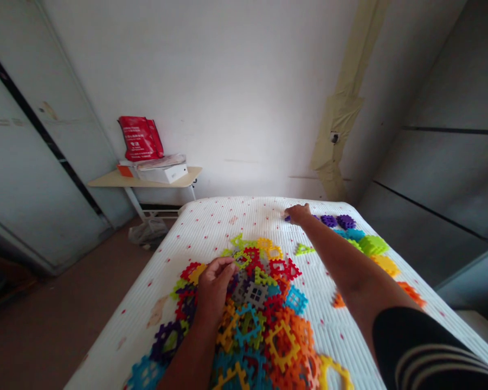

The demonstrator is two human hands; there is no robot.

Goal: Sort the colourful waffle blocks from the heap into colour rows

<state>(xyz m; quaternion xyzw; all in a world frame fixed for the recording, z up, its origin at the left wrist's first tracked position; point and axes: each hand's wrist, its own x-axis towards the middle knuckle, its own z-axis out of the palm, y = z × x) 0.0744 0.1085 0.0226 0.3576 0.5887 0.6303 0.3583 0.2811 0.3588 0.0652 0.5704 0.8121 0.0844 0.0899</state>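
Over a heap of colourful notched plastic building pieces (pixel 244 325), my left hand (pixel 213 281) is closed, thumb and index finger pressed together. A lime-green square piece (pixel 242 260) lies right by those fingertips; whether they grip it or something else is hidden. My right hand (pixel 299 214) reaches to the far part of the bed, fingers closed around a purple piece (pixel 287 219) that shows only at its edge. To its right sit small stacks of purple pieces (pixel 345 221), one partly behind my forearm.
Along the right edge are grouped blue (pixel 354 234), lime-green (pixel 373 245), yellow (pixel 386 265) and orange pieces (pixel 411 293). A single green triangle (pixel 305 249) lies near my right forearm. Beyond the bed's left side, a small table (pixel 106 180) bears a red bag (pixel 138 138) and a white box (pixel 165 173).
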